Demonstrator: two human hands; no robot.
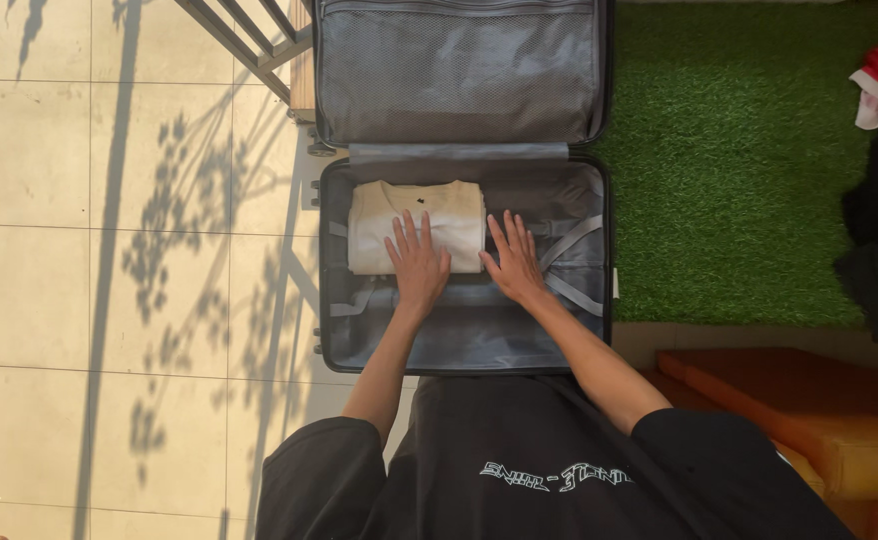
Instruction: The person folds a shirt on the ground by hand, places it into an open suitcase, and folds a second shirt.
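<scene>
At the frame's centre, the flat, spread left hand [418, 266] presses a soft folded cream shirt [414, 224] inside the grey-lined suitcase [464, 345], while the equally flat right hand [512, 262] touches its edge, gripping nothing.

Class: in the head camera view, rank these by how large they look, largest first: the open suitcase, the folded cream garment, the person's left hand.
1. Open grey suitcase
2. Folded cream garment
3. Left hand, resting flat on the garment's edge

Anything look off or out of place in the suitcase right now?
Nothing stands out. The cream folded shirt lies flat in the suitcase, left hand on it, right hand at its edge. The straps lie loose and unbuckled across the lining.
</scene>
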